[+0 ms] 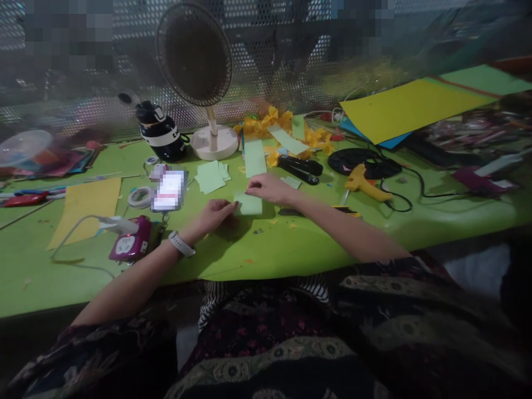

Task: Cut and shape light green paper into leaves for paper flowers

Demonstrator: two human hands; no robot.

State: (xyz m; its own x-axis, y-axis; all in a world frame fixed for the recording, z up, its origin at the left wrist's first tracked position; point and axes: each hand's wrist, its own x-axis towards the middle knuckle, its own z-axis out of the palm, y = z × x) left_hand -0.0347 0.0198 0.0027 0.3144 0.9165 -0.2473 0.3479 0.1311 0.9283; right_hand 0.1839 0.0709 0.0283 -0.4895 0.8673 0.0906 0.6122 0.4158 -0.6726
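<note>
Nearest: dark patterned garment (291, 349).
Pale green paper (251, 207): small, straight-edged, on the green table (233, 260) between both hands.
Left hand (216, 214): thumb and finger pinch its left edge.
Right hand (270, 188): fingertips together at its upper side; whether gripping, cannot be told.
Around: pale green slips (211, 177), black stapler (297, 168), yellow glue gun (366, 185).
In the way: right forearm (344, 230), partly covering a black-and-yellow tool (348, 210).
</note>
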